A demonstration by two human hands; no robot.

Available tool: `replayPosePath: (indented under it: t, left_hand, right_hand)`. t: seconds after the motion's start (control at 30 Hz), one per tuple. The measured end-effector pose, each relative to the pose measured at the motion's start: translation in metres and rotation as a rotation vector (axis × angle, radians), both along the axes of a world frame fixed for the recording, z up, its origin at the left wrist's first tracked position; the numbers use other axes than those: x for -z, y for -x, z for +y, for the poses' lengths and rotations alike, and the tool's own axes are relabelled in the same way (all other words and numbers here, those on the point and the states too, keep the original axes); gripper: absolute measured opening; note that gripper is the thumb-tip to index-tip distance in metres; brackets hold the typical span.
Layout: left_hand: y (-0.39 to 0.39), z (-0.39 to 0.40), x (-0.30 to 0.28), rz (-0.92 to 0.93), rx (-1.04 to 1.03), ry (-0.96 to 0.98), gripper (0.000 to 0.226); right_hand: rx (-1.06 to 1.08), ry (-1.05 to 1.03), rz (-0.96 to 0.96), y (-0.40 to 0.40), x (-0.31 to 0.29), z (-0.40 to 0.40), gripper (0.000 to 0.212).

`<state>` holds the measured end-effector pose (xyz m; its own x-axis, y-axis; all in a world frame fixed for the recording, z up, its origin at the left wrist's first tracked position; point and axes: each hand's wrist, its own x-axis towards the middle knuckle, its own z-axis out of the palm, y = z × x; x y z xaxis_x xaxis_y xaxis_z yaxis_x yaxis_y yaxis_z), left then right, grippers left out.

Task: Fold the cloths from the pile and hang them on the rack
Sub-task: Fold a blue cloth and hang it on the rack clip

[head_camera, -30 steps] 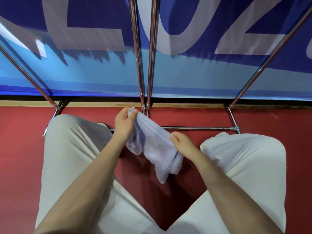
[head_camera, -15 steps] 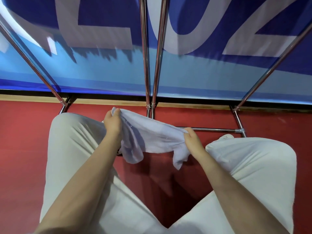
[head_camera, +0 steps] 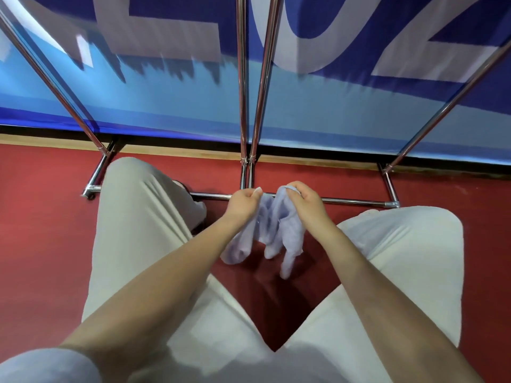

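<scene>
Left hand (head_camera: 243, 201) and right hand (head_camera: 302, 201) pinch the bunched cloth (head_camera: 272, 233); she should match corners before creasing.

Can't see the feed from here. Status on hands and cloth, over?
Left hand and right hand both grip the lavender cloth, close together. Cloth bunched, hanging between knees, not yet on rack. Nothing in the way.

light: bright, even | banner (head_camera: 171, 87) motion-blurred | edges: wide-angle bending | glare: rack poles (head_camera: 243, 106)
</scene>
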<state>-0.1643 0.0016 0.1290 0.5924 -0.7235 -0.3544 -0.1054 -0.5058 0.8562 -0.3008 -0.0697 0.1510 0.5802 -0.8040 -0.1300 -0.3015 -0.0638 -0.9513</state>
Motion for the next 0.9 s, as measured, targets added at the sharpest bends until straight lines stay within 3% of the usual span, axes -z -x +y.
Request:
replayPosePath:
  t: [0.2, 0.47, 0.73, 0.9]
  left_hand:
    - [0.001, -0.012, -0.015, 0.24, -0.231, 0.208, 0.033]
    - [0.03, -0.016, -0.026, 0.329, -0.11, 0.407, 0.032]
    - [0.022, -0.023, -0.027, 0.239, -0.13, 0.257, 0.038]
    - [0.019, -0.022, -0.03, 0.262, -0.034, 0.276, 0.033]
  right_hand:
    - [0.044, 0.016, -0.055, -0.005, -0.013, -0.007, 0.026]
    - [-0.03, -0.018, -0.101, -0.003, -0.033, -0.004, 0.016]
    - [0.032, -0.038, -0.108, -0.005, -0.025, -0.01, 0.013]
    - [0.096, 0.025, -0.09, -0.001, -0.016, -0.017, 0.014]
